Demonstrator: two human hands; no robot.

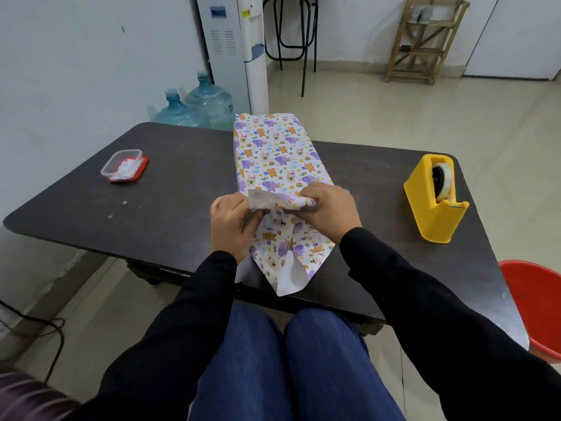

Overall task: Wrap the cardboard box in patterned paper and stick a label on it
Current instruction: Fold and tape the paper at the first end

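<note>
A long box wrapped in white patterned paper (274,153) with elephants, bears and rainbows lies lengthwise in the middle of the dark table (170,189); no cardboard shows. At its near end the loose paper hangs toward the table's front edge. My left hand (232,221) pinches the left side flap of that paper. My right hand (329,212) grips the folded paper at the box's near top edge, fingers curled over it.
A yellow tape dispenser (435,197) stands at the right of the table. A small clear plastic container on a red lid (124,167) sits at the left. A red bucket (538,305) is beside the table's right end. Water bottles (194,107) stand behind.
</note>
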